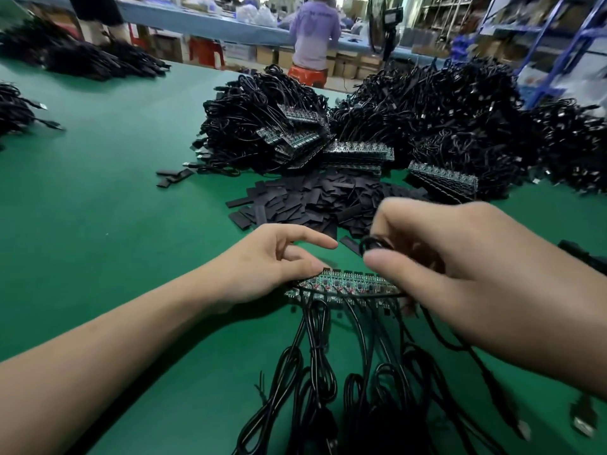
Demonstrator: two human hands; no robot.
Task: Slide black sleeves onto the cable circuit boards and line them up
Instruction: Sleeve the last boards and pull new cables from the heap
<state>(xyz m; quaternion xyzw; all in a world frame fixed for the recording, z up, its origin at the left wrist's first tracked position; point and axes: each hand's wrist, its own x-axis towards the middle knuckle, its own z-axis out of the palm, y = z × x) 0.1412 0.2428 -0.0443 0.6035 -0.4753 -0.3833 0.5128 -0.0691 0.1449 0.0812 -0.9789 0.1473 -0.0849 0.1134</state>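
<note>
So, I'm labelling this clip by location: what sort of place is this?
Most likely an electronics assembly workshop. Big heaps of black cables with circuit boards sit on the green table, a pile of black sleeves lies before them, and another person works at a long bench behind.

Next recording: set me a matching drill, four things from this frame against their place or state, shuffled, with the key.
1 left hand
2 right hand
3 sleeve pile
4 cable heaps

A far side of the table
B holds left end of the board row
C pinches a black cable
D lies just beyond both hands

Pairs: 1-B, 2-C, 3-D, 4-A
</note>
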